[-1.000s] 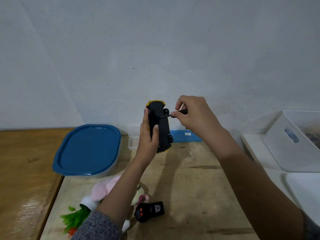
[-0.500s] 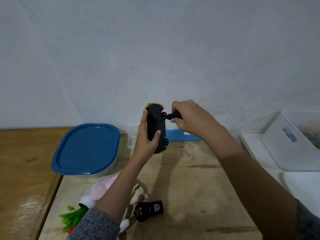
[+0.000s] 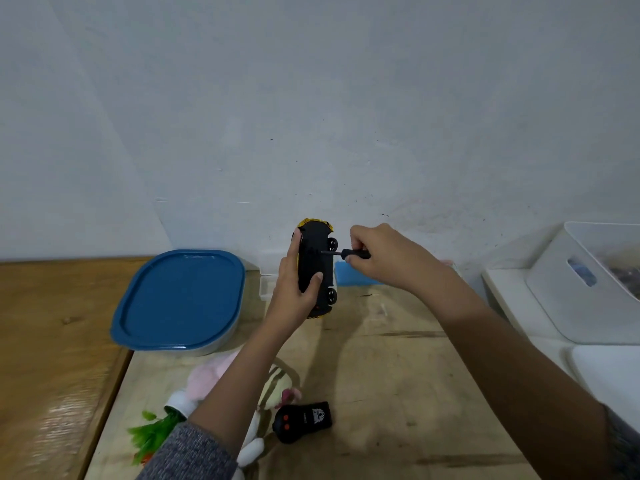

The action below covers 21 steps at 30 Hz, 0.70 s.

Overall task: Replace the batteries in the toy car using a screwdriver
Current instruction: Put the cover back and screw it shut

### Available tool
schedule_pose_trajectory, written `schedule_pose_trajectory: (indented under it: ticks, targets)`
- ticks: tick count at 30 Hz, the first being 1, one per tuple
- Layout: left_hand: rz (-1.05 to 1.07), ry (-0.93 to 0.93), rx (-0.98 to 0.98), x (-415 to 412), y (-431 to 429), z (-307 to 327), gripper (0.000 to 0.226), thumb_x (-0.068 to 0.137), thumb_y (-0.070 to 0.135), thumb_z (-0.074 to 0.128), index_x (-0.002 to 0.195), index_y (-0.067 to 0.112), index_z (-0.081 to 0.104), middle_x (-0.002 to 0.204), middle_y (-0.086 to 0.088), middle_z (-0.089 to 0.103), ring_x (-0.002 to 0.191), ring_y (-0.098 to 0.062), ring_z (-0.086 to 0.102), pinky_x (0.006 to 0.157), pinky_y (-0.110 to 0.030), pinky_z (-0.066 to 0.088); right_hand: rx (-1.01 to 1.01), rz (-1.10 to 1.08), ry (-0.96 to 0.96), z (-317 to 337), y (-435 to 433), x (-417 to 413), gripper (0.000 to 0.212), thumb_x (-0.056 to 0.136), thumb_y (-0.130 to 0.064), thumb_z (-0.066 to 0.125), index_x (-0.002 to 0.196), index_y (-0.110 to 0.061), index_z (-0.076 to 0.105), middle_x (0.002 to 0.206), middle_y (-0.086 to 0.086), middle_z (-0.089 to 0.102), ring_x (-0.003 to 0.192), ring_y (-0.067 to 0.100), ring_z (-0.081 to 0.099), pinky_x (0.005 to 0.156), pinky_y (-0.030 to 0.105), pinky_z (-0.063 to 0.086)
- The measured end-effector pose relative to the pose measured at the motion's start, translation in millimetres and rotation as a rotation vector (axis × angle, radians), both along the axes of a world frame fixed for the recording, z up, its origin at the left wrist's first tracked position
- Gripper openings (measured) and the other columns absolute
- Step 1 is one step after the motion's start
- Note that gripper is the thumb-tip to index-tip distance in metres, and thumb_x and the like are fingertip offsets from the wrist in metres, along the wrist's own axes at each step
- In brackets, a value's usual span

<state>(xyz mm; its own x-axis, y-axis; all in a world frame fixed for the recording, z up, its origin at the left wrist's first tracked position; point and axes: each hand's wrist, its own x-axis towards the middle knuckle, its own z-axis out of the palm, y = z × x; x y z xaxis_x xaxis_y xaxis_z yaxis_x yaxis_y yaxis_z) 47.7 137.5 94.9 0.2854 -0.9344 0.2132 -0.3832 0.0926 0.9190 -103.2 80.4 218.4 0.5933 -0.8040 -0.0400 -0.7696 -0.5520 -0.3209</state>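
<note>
My left hand (image 3: 294, 292) grips a yellow toy car (image 3: 316, 261), held on end above the table with its black underside facing me. My right hand (image 3: 384, 258) is closed on the black handle of a small screwdriver (image 3: 348, 253). The metal shaft points left and its tip touches the upper half of the car's underside. Two of the car's wheels show along its right edge. No batteries are in view.
A blue-lidded container (image 3: 180, 303) sits at the left. A black remote control (image 3: 302, 421), a plush toy (image 3: 214, 377) and green plastic leaves (image 3: 152, 433) lie near the front. A small clear box (image 3: 268, 284) and blue block (image 3: 351, 275) stand by the wall, white bins (image 3: 585, 285) at right.
My right hand drew back a little to the right, so the screwdriver's shaft now shows between hand and car. The car stays in my left hand.
</note>
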Motion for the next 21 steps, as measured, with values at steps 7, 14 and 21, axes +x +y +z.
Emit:
schedule_pose_trajectory:
  ticks: [7,14,21]
  targets:
    - [-0.030,0.136,-0.034,-3,11,7,0.072,0.093,0.017,0.049,0.144,0.049,0.009,0.147,0.015,0.028,0.135,-0.010,0.034,0.111,-0.043,0.034,0.028,-0.114,-0.120,6,1,7,0.021,0.091,-0.026,0.051,0.090,-0.006,0.053,0.089,0.005,0.044,0.080,0.023,0.047,0.064,0.030,0.035]
    - [-0.035,0.344,-0.039,-5,15,17,0.052,0.103,0.013,0.027,0.138,0.050,0.016,0.144,0.021,0.032,0.128,0.000,0.042,0.108,-0.034,0.039,0.012,-0.006,-0.103,25,8,8,0.012,0.081,-0.007,0.056,0.088,-0.016,0.052,0.095,0.002,0.045,0.088,0.024,0.052,0.071,0.032,0.043]
    - [0.001,0.397,-0.037,-6,18,13,0.051,0.103,0.010,0.024,0.147,0.030,0.011,0.128,0.026,0.040,0.095,0.016,0.057,0.077,-0.012,0.050,-0.094,0.021,-0.100,22,15,11,0.010,0.086,-0.012,0.057,0.091,-0.006,0.063,0.094,0.005,0.050,0.090,0.023,0.051,0.070,0.029,0.042]
